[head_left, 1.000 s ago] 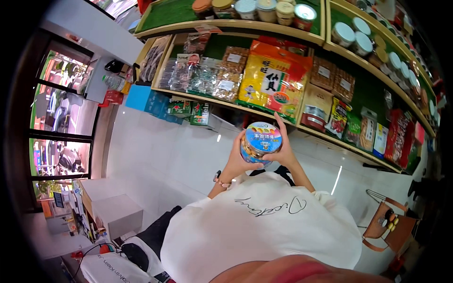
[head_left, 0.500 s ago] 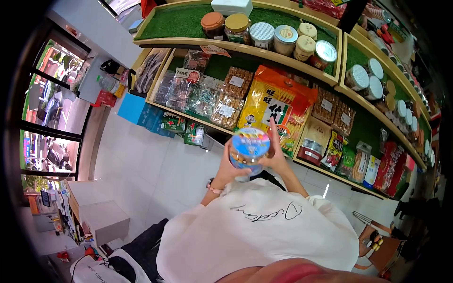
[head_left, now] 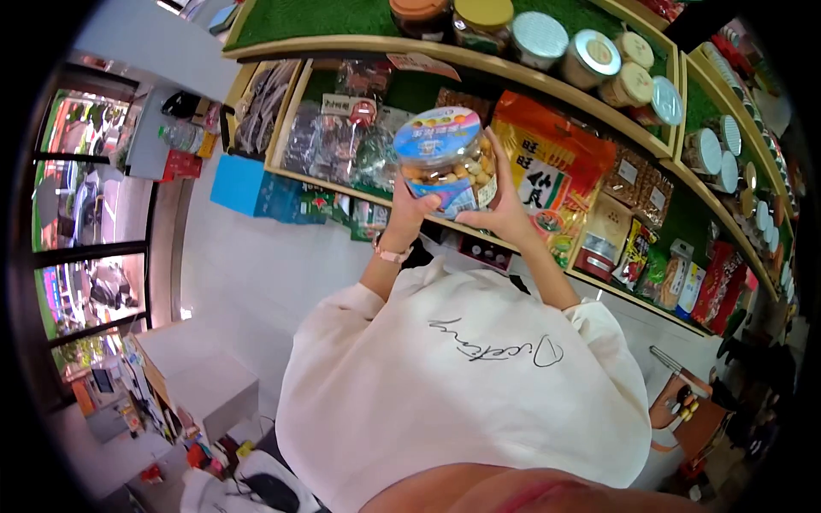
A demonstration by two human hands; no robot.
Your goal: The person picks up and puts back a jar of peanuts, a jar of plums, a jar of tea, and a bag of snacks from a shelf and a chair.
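Observation:
Between my two hands is a clear plastic snack jar (head_left: 448,162) with a printed blue and pink lid and small nut-like pieces inside. My left hand (head_left: 409,209) is closed around its left side, thumb across the front. On the right side, my right hand (head_left: 505,201) grips the jar with its thumb low at the front and its fingers up along the side. The jar is tilted a little, held above the front of the lower shelf. Behind it lie clear snack bags (head_left: 333,141), and to its right is a large orange and yellow snack bag (head_left: 547,162).
Lidded jars (head_left: 540,40) stand on the green upper shelf (head_left: 316,21). Wooden shelf edges (head_left: 479,56) run across in front of me. A blue box (head_left: 235,186) sits at the lower shelf's left end. A white counter (head_left: 201,368) is at the lower left.
Both hands have raised the jar up and forward, away from my body and over the lower shelf. My view has shifted, and the jar's contents now show more.

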